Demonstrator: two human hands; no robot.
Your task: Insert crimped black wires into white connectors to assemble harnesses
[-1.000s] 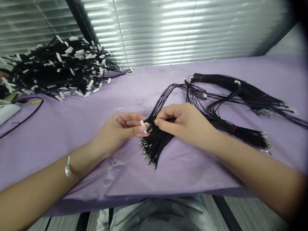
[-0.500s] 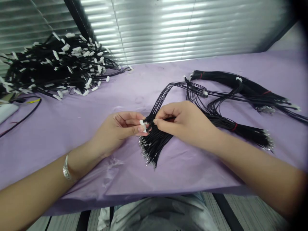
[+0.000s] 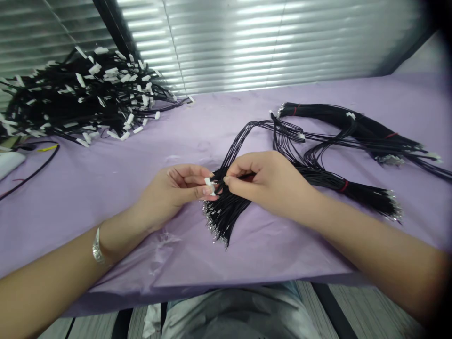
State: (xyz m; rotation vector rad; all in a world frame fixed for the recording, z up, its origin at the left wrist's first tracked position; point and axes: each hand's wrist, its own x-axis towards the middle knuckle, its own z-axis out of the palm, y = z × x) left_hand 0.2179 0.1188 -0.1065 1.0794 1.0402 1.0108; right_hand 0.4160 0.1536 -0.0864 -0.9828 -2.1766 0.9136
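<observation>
Between the thumb and fingers of my left hand (image 3: 187, 183) is a white connector housing (image 3: 210, 186). Several black wires run from the housing and arch up and away to the right. My right hand (image 3: 263, 181) pinches a black wire close to the housing's right side; the wire's tip is hidden by the fingers. Directly below both hands, a bundle of black wires (image 3: 226, 216) lies on the table with its bare metal terminals fanned out toward the lower left.
A purple cover (image 3: 268, 254) lies over the table. A large heap of black cables with white connectors (image 3: 81, 94) sits at the back left. Red-banded wire bundles lie to the right, one nearer (image 3: 367, 195) and others behind (image 3: 328, 113). Window blinds (image 3: 247, 42) stand behind.
My right hand has shifted very slightly left and down, toward the white connector housing. The left hand keeps its hold on the housing, almost unmoved.
</observation>
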